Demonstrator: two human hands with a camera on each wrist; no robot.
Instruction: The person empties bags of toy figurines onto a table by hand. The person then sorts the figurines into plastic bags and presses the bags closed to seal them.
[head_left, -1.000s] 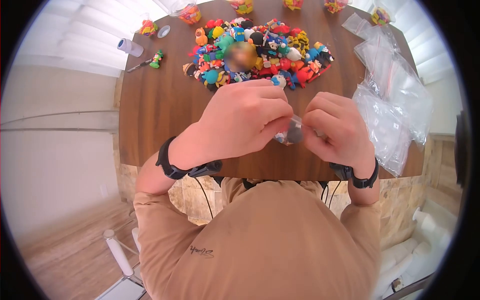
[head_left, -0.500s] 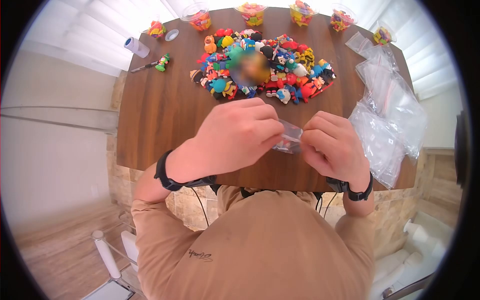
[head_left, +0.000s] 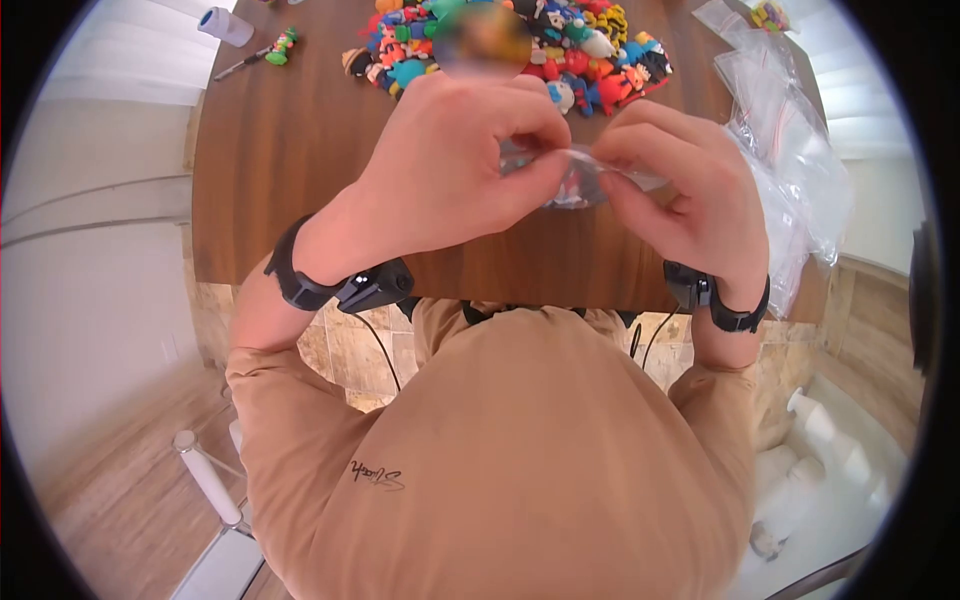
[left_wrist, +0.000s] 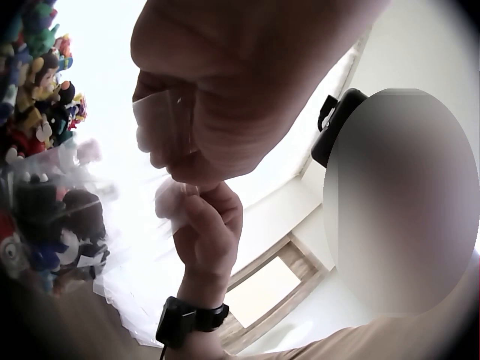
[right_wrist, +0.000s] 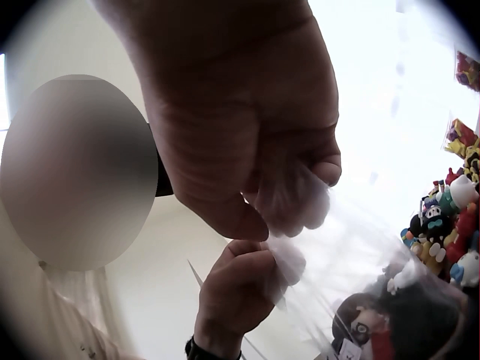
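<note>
Both hands hold a clear plastic zip bag (head_left: pixel 578 190) by its top edge, over the front part of the table. My left hand (head_left: pixel 450 165) pinches the bag's left side between thumb and fingers. On the other side, the thumb and fingertips of my right hand (head_left: pixel 690 185) pinch the edge, close to the left fingertips. Small toy figures (right_wrist: pixel 367 322) show through the film in the right wrist view, one with dark hair and some red. From the left wrist, the filled part of the bag (left_wrist: pixel 52 225) hangs below the fingers, with black, blue and red shapes inside.
A heap of colourful rubber figures (head_left: pixel 590 75) lies beyond the hands on the wooden table (head_left: pixel 290 190). Empty-looking clear bags (head_left: pixel 790 170) are spread along the right side. At the left back are a white bottle (head_left: pixel 226 27), a pen (head_left: pixel 243 64) and a green figure (head_left: pixel 283 46).
The head view has shifted, so the heap and cups sit higher in the frame. Both hands still hold the bag; the right hand's thumb and fingers now spread wider apart along its edge.
</note>
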